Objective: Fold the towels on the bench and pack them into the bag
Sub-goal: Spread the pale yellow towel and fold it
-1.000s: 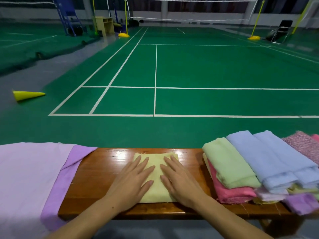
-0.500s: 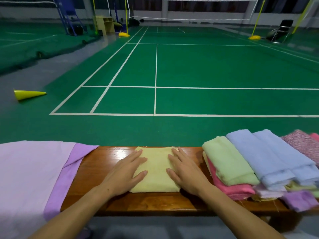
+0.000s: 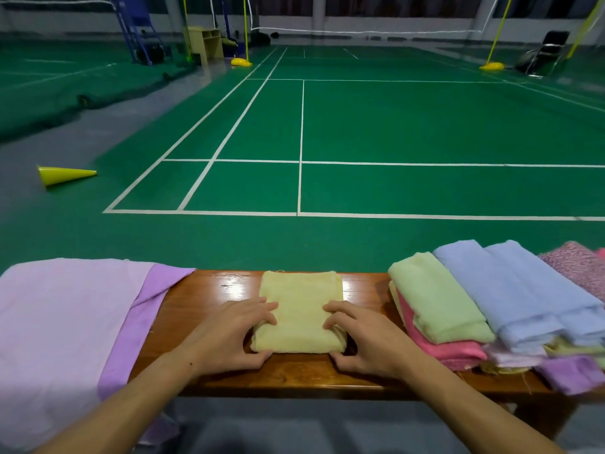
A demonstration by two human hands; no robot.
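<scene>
Polished wood of the bench (image 3: 294, 371) ran across the near foreground, and on its middle lay the folded yellow towel (image 3: 299, 309). The left hand (image 3: 226, 335) and the right hand (image 3: 363, 339) gripped its two near corners, curled fingers on top and thumbs tucked under the near edge. The fold looked finished, so the step in hand seemed to be lifting the towel off for packing. At the left lay a lilac cloth with a purple border (image 3: 65, 322), possibly the bag, though no opening showed. The next move would call for keeping the layers pinched together while carrying. On the right, the pile of towels (image 3: 491, 306) still waited. Beyond lay the green court (image 3: 393, 126).
</scene>
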